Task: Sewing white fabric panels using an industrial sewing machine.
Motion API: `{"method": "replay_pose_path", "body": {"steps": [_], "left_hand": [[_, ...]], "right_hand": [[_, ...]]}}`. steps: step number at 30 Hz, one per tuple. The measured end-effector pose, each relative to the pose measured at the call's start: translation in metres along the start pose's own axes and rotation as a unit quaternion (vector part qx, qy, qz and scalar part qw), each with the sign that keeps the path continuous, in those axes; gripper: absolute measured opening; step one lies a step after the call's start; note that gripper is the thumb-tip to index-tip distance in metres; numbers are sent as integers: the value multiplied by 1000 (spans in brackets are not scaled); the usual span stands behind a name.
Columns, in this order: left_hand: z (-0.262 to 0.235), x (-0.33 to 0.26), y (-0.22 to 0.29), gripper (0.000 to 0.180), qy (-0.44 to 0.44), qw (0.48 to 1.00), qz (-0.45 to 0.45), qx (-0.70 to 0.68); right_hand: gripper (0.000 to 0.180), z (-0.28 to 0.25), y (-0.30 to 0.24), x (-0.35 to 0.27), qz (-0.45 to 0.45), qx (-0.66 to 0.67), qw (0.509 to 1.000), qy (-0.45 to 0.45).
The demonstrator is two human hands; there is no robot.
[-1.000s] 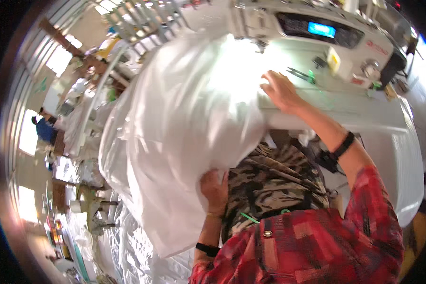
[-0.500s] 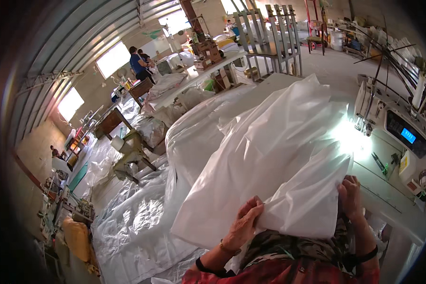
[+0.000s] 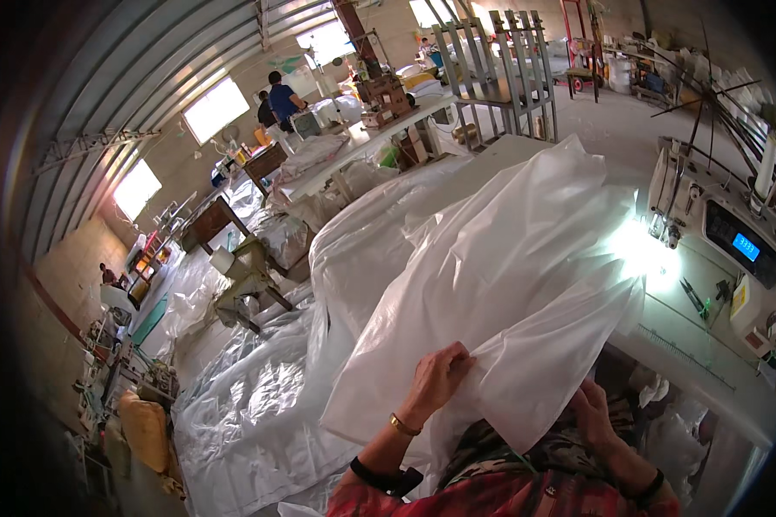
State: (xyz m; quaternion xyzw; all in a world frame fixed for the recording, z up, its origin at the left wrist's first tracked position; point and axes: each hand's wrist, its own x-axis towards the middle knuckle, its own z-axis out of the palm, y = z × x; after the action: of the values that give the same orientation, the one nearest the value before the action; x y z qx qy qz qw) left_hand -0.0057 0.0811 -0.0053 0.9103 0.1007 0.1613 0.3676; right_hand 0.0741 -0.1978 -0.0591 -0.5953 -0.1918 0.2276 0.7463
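Up and to the right of the left hand [image 3: 438,379], clamped on its near edge, the translucent white plastic sheet [image 3: 500,276] is extended toward the sewing machine [image 3: 733,250], while the right hand [image 3: 597,415] is partly hidden beneath, grip indeterminable.

The white sheet [image 3: 509,284] I hold in my left hand [image 3: 437,379] and right hand [image 3: 597,415] is thin woven-looking plastic, slightly glossy, crinkled (nearly see-through by the lamp). The sewing machine [image 3: 733,250] has a smooth, hard, off-white shell. My sleeve [image 3: 491,500] is soft checked cloth, matt.
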Motion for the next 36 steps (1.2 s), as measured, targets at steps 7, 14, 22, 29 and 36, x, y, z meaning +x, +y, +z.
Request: {"method": "replay_pose_path", "body": {"steps": [7,14,22,29,36], "left_hand": [[9,6,79,27,-19,957,289,-25],[70,43,135,53,-239,914,292,150],[100,59,137,14,-200,835,378,347],[95,92,116,18,-81,966,246,-23],[109,105,124,12,-185,950,64,-243]], "right_hand": [[38,13,1,-9,54,73,994,-60],[41,43,77,6,68,141,983,-92],[37,31,15,-12,-282,-609,719,-178],[12,-35,-39,18,-184,-618,762,69],[46,-72,-47,43,-208,-591,695,354]]}}
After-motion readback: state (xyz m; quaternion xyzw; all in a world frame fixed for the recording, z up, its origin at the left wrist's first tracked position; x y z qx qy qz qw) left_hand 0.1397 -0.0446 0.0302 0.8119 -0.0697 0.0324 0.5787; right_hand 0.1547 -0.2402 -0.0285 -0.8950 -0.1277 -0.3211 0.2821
